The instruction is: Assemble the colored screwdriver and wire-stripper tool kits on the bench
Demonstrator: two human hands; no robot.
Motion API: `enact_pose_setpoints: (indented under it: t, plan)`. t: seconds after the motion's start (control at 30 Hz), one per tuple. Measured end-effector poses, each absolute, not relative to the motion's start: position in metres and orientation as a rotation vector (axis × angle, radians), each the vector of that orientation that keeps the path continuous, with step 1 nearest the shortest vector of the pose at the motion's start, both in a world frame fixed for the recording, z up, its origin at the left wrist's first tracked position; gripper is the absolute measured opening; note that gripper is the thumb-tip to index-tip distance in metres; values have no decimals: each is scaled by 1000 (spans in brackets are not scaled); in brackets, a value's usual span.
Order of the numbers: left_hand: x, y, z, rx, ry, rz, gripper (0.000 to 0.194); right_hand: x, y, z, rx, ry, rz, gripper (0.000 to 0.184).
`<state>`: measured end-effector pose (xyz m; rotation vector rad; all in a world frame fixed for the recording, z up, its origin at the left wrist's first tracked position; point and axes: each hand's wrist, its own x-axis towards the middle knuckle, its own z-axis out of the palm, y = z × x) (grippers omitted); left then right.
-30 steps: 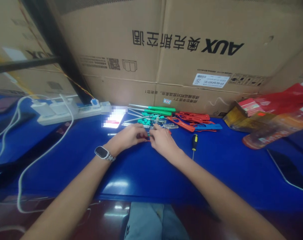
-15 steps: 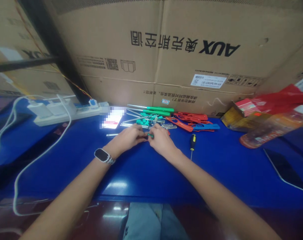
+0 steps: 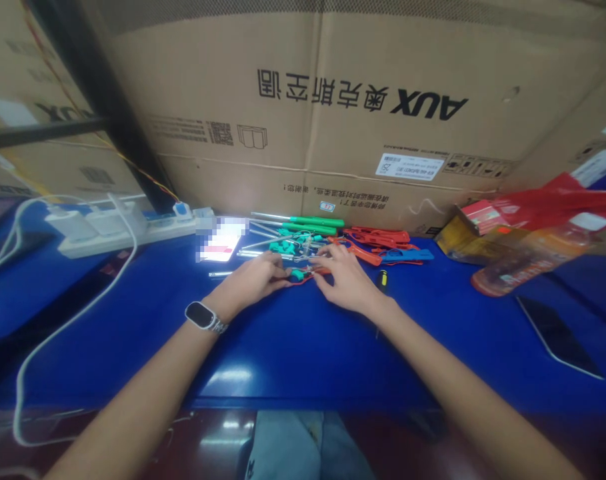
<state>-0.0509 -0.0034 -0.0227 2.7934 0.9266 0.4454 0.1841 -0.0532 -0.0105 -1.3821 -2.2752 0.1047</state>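
Observation:
My left hand (image 3: 255,283), with a watch (image 3: 201,315) at the wrist, pinches a small green plastic part (image 3: 297,274) low over the blue table. A thin red-orange strip shows just below that part. My right hand (image 3: 345,277) is to the right, its thumb and fingers apart around the part's right end, where a small metal bit shows. Whether it touches the metal I cannot tell. Just beyond both hands lie green-handled metal rods (image 3: 317,222), teal plastic pieces (image 3: 281,247), red-orange plastic handles (image 3: 377,236) and a blue handle (image 3: 407,255). A yellow-black screwdriver (image 3: 383,279) is partly behind my right wrist.
A lit phone (image 3: 225,239) lies left of the rods, by a white power strip (image 3: 133,233) with a looping cable. At the right are a drink bottle (image 3: 530,259), a red bag (image 3: 543,200) and a dark phone (image 3: 557,333). A large cardboard box (image 3: 223,87) stands behind.
My right hand has moved right and spread its fingers away from the left. The green part, hardly visible before, now shows between the hands. The screwdriver has become partly covered.

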Motion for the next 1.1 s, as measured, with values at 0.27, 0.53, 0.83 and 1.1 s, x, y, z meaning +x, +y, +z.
enact_pose_setpoints:
  t: [0.27, 0.53, 0.83, 1.1]
  plan:
    - [-47, -14, -13, 2831, 1056, 453, 31, 194, -61, -27, -1401, -2411, 24, 33]
    - [-36, -24, -15, 2927, 980, 374, 36, 191, -66, -24, -1372, -2435, 56, 35]
    - [-33, -25, -19, 2878, 941, 432, 29, 190, -69, -26, -1393, -2438, 47, 35]
    - [-36, -28, -24, 2739, 1065, 506, 30, 185, -72, -23, -1441, -2440, -20, 37]
